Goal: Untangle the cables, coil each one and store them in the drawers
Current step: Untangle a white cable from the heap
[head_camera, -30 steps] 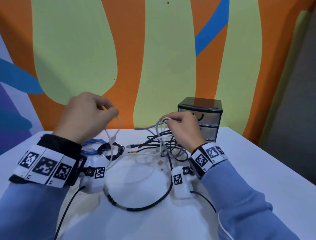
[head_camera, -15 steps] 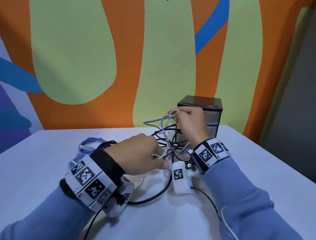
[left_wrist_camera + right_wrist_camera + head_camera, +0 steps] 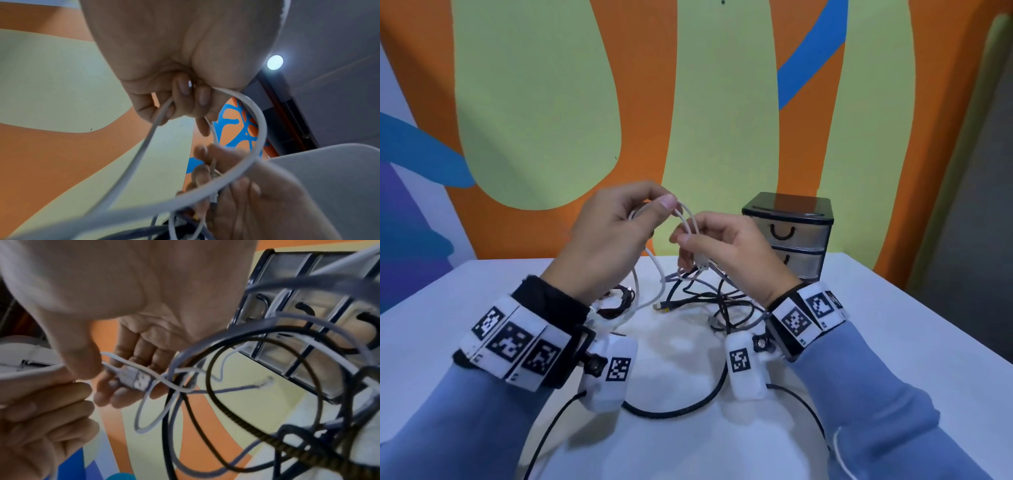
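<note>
Two hands raised over one cable tangle on the table; one drawer unit behind, three drawers seen from the right wrist. Left hand pinches a white cable loop, fingers curled round it; right hand clamps thumb and fingers on that cable's plug end

Cable tangle blocks table centre; drawer unit behind, unobstructed.

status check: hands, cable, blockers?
Left hand and right hand both pinch the white cable, raised. Its plug end sits amid the cable tangle. Drawer unit shut.
</note>
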Motion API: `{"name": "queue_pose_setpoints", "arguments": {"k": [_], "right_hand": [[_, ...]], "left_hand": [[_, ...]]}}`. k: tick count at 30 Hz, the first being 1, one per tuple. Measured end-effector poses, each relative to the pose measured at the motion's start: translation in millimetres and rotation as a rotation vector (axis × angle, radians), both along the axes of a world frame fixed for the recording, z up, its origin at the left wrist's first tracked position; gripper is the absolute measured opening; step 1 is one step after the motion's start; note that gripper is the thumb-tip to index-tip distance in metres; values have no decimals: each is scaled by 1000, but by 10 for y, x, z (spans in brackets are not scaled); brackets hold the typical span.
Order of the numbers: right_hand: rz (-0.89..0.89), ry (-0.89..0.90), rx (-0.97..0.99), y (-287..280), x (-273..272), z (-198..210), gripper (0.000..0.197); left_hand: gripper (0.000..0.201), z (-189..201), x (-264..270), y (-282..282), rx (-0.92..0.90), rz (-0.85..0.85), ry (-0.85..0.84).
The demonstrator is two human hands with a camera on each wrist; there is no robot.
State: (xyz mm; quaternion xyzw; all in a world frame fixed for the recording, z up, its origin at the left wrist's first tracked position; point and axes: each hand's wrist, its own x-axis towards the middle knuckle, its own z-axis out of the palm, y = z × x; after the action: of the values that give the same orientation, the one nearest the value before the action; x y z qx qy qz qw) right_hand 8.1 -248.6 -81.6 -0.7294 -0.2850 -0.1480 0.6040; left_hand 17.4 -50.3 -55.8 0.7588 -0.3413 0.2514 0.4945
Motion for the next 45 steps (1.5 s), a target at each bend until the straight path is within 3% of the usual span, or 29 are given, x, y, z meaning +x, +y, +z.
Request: {"name": "queue_pose_setpoints", "arguments": {"k": [3, 6, 10, 13, 16, 20, 22, 24, 27, 30, 33, 39, 42, 45], "right_hand": [[-78, -10, -93, -8, 61, -49, 10], [-250, -73, -333, -73, 157, -120, 5], [-404, -203, -444, -148, 204, -175, 38], [-561, -97, -581, -306, 286, -229, 49], [-594, 35, -534, -457, 332, -291, 50], [-615, -103, -535, -346, 231, -160, 37], [-590, -164, -408, -267, 159, -104, 34], [-460, -159, -211, -200, 97, -55, 35], [-193, -93, -1, -110, 37, 6, 33], [17, 49, 59, -27, -16, 17, 30], [-8, 72, 56, 17, -16, -18, 30], [-61, 171, 237, -74, 46, -36, 29], [-49, 232, 191, -124, 65, -53, 30], [-94, 285, 209, -157, 116, -64, 33]], "left_hand": [[24, 12, 48, 48, -125, 20, -1], [27, -6, 41, 41, -200, 27, -20], [25, -24, 62, 18, -249, 40, -39], [28, 104, 110, 196, -558, 97, -15], [39, 253, 161, 461, -811, -5, 88], [21, 195, 139, 386, -640, -12, 200], [22, 147, 92, 254, -470, -21, 232], [26, 100, 51, 140, -328, -62, 264], [25, 35, -4, 42, -273, -81, 262], [23, 7, -23, -10, -257, -96, 253], [25, 27, -1, -16, -323, -84, 304], [38, 105, 90, 141, -500, 0, 343], [14, 83, 140, 200, -419, 103, 314], [23, 14, 203, 229, -318, 242, 200]]}}
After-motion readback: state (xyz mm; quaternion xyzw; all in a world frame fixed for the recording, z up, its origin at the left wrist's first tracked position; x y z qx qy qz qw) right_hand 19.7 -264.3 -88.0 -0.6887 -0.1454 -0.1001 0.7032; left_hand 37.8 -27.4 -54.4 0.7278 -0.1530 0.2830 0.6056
